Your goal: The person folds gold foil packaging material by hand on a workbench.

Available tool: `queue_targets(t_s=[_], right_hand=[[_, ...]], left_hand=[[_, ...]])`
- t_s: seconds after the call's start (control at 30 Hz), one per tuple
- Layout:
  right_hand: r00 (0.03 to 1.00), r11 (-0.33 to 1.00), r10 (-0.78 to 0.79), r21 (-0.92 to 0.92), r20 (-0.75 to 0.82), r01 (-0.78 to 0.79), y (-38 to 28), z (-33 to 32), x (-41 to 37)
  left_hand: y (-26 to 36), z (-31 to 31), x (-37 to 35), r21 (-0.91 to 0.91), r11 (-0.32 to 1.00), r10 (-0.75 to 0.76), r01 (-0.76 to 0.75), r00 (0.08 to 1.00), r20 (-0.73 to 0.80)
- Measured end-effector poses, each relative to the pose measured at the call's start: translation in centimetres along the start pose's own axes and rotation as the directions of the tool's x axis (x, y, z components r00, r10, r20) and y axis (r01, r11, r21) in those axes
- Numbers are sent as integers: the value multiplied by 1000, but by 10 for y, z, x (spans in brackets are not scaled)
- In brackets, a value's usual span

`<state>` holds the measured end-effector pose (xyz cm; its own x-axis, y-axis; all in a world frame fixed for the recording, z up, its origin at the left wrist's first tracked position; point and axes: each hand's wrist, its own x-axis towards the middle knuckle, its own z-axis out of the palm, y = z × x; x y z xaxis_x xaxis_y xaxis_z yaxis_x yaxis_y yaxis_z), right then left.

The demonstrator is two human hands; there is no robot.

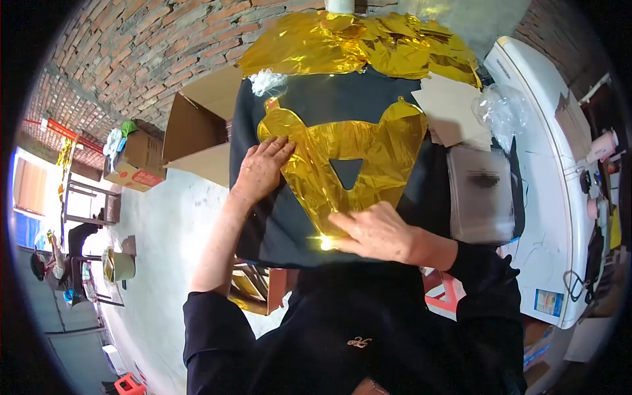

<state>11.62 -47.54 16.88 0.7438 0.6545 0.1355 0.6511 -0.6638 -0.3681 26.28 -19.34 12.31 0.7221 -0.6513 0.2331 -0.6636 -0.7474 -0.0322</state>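
Observation:
A flat gold foil balloon, shaped like a letter A with its narrow end toward me, lies on a black-covered work surface. It has a triangular cut-out in the middle and a small tab at each far corner. My left hand rests flat on its left edge, fingers stretched out. Near the narrow end, my right hand touches the foil, its index finger and thumb apart; its other fingers are partly hidden. More gold foil balloons are piled at the far edge of the surface.
White fluff lies at the far left. To the right are cardboard sheets, a stack of clear plastic bags and crumpled clear plastic. An open cardboard box stands left, a white appliance right. Another person sits far left.

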Motion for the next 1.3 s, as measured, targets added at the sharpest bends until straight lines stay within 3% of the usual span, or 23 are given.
queue_targets(t_s=[0.03, 0.1, 0.17, 0.2, 0.23, 0.3, 0.37, 0.4, 0.57, 0.6, 0.63, 0.67, 0.7, 0.77, 0.83, 0.9, 0.93, 0.97, 1.03, 1.1, 1.2, 1.23, 1.3], right_hand=[[999, 999, 25, 22, -35, -24, 2, 1, 3], [995, 987, 80, 135, 58, -87, -3, 0, 11], [1000, 943, 3, 333, 22, -10, -14, 14, 19], [999, 902, -35, 430, 2, 31, -21, 22, 25], [994, 871, -36, 492, 107, -22, -34, 16, 35], [998, 717, 2, 695, 59, -43, -54, 36, 51], [995, 586, 31, 805, 92, -93, -68, 42, 72], [999, 525, 45, 851, -21, -6, -73, 51, 78], [998, 333, 61, 942, 29, -48, -81, 48, 85], [999, 310, 35, 950, 20, -30, -78, 48, 83], [1000, 289, 6, 957, 12, -13, -77, 41, 82], [995, 293, 23, 950, 102, -104, -79, 31, 76], [997, 319, -3, 945, 82, -77, -81, 29, 74], [997, 367, -57, 930, 42, -19, -83, 27, 72], [985, 457, -12, 876, -170, 156, -83, 35, 82], [990, 542, 105, 840, -92, 20, -75, 36, 91], [976, 435, 143, 896, -167, 89, -73, 49, 108], [967, 551, 161, 831, -196, 77, -63, 56, 108], [943, 611, 195, 786, -268, 97, -61, 50, 117], [905, 736, 283, 677, -318, 8, -49, 55, 134], [803, 758, 381, 652, -459, 13, -18, 45, 156], [774, 749, 426, 663, -468, -12, -7, 39, 158], [813, 674, 425, 739, -399, 11, 14, 32, 157]], left_hand=[[-3, -3, -1, -5, 1000, -3, 3, 1000, 19], [-14, -17, 0, -107, 994, -24, 36, 993, 112], [-35, -35, 19, -232, 970, -32, 74, 983, 182], [-42, -46, 36, -363, 928, -48, 77, 995, 86], [-47, -57, 55, -486, 872, -82, 69, 997, -7], [-47, -80, 94, -550, 818, -260, 168, 961, -93], [-59, -70, 126, -491, 860, -298, 139, 918, -262], [-69, -60, 138, -564, 804, -374, 189, 898, -232], [-111, -7, 154, -854, 440, -628, 276, 774, -74], [-131, 8, 157, -813, 475, -684, 337, 723, -100], [-136, 12, 154, -850, 410, -753, 330, 649, -111], [-140, 16, 151, -884, 345, -816, 316, 567, -116], [-144, 16, 149, -913, 281, -871, 295, 479, -113], [-145, -3, 136, -924, 217, -889, 315, 455, -54], [-147, -9, 129, -933, 163, -900, 322, 435, -8], [-150, -11, 125, -943, 122, -910, 311, 414, 19], [-153, -8, 123, -946, 111, -917, 304, 398, 20], [-154, -4, 122, -950, 99, -923, 295, 384, 23], [-146, 0, 126, -967, 58, -940, 247, 340, 31], [-134, 5, 130, -986, 10, -959, 169, 282, 39], [-122, 7, 136, -988, -105, -958, 116, 256, 132], [-109, 1, 135, -993, -94, -942, 65, 317, 110], [-85, -11, 132, -996, -78, -899, -38, 435, 53]])
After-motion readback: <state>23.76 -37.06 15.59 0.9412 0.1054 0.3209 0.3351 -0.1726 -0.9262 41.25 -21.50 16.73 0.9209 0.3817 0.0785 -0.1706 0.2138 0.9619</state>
